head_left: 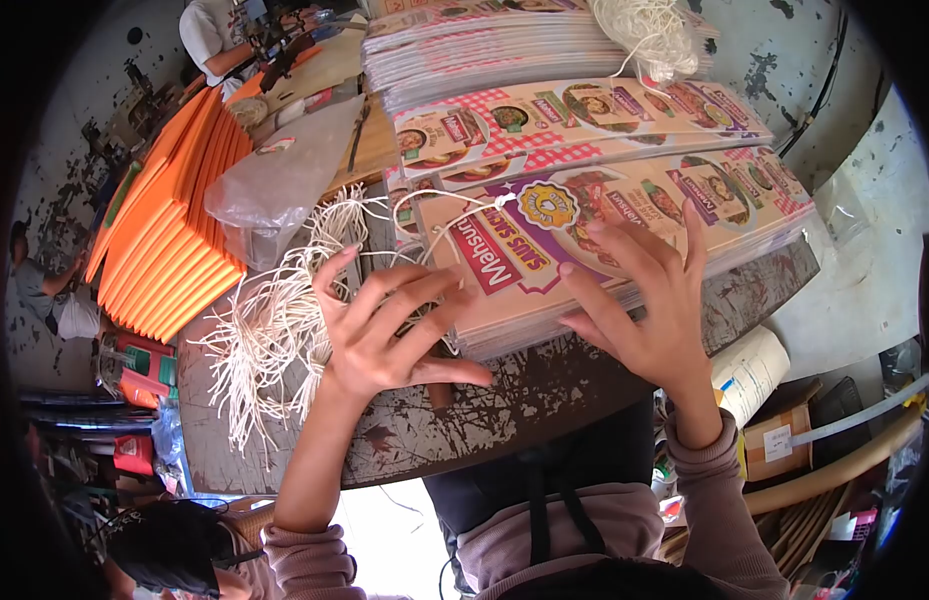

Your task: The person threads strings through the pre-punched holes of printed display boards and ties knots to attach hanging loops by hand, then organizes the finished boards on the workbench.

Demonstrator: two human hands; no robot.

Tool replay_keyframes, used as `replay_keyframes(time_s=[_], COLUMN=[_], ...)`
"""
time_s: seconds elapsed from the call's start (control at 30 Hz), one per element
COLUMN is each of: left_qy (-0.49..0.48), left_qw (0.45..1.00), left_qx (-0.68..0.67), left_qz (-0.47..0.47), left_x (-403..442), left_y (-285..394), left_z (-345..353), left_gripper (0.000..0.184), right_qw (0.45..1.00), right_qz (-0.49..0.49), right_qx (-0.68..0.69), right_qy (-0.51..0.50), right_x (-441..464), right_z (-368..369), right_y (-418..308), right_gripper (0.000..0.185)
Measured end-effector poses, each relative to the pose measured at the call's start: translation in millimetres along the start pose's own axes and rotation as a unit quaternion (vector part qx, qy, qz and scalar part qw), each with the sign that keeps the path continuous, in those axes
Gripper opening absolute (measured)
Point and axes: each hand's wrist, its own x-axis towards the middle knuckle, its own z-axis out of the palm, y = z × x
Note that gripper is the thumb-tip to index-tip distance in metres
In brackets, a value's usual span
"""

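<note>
A stack of printed sheets [634,200] with food pictures and the word Mahsuri lies near the table's front edge. White string [464,203] loops over its top left corner. My left hand [389,335], fingers spread, is at the left edge of this stack, beside a bundle of white strings [284,310]. The fingertips reach the stack's corner; whether they touch it is unclear. My right hand [654,305] is over the front edge with its fingers apart and nothing held.
Behind stand more stacks of printed sheets [484,65], with a bag of white string [649,35] on top. Orange folded pieces [169,215] and a clear plastic bag [269,190] are at left. One person [209,40] is at the back, another person [169,550] at the lower left.
</note>
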Motion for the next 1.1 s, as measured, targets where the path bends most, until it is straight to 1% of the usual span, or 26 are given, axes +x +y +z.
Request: replay_keyframes(time_s=[0.07,0.1,0.17,0.2,0.27,0.3,0.37,0.47,0.67,0.8,0.87,0.9,0.97,1.1], left_qy=[0.0,0.0,0.001,0.002,0.007,0.008,0.006,0.0,0.002,0.004,-0.008,-0.009,-0.009,0.005], left_qw=[1.0,1.0,0.998,0.998,0.998,0.997,0.997,0.997,0.997,0.997,1.0,1.0,0.997,0.993], left_qx=[0.025,0.025,0.056,0.057,0.069,0.07,0.073,0.075,0.076,0.073,0.022,0.022,0.072,0.12], left_qz=[0.004,0.004,0.001,0.001,-0.006,-0.006,-0.014,-0.014,-0.017,-0.017,-0.01,-0.009,0.013,0.023], left_x=[-1.1,-2.3,-5.0,-5.5,-5.9,-5.9,-5.8,-5.4,-5.7,-4.5,-0.5,-0.5,-1.0,-4.8], left_y=[0.5,1.3,3.7,4.5,5.8,6.2,7.0,7.5,7.2,5.0,2.8,2.6,2.7,6.8], left_z=[1.2,1.6,2.1,2.2,2.1,2.2,2.3,1.4,1.9,1.8,-1.9,-1.8,-0.2,-0.7], left_gripper=[0.039,0.039,0.038,0.038,0.038,0.038,0.039,0.039,0.039,0.042,0.042,0.042,0.04,0.035], right_qw=[1.0,1.0,0.999,0.999,0.995,0.996,0.997,0.998,0.994,0.996,0.998,0.998,0.998,0.998], right_qz=[0.005,0.005,0.007,0.006,0.036,0.035,0.022,0.01,0.059,0.047,0.029,0.03,0.033,0.038], right_qx=[0.01,0.011,0.027,0.027,0.07,0.07,0.031,0.028,0.048,0.042,0.032,0.032,0.029,0.052], right_qy=[-0.005,-0.005,-0.029,-0.028,-0.054,-0.053,-0.065,-0.055,-0.072,-0.062,-0.039,-0.039,-0.036,-0.024], right_x=[-1.3,-2.6,-4.6,-3.5,-0.2,-0.2,-1.5,-0.2,6.4,6.5,4.7,3.1,-0.7,-3.3], right_z=[1.2,2.2,3.6,1.6,-3.6,-2.7,0.3,1.7,-2.7,-2.2,-0.3,0.9,3.8,5.7], right_y=[-0.3,-0.2,0.4,-0.1,-1.0,0.2,3.6,4.7,5.0,4.1,2.8,1.8,0.2,-1.1], right_gripper=[0.031,0.031,0.037,0.037,0.048,0.048,0.059,0.061,0.06,0.057,0.054,0.054,0.052,0.055])
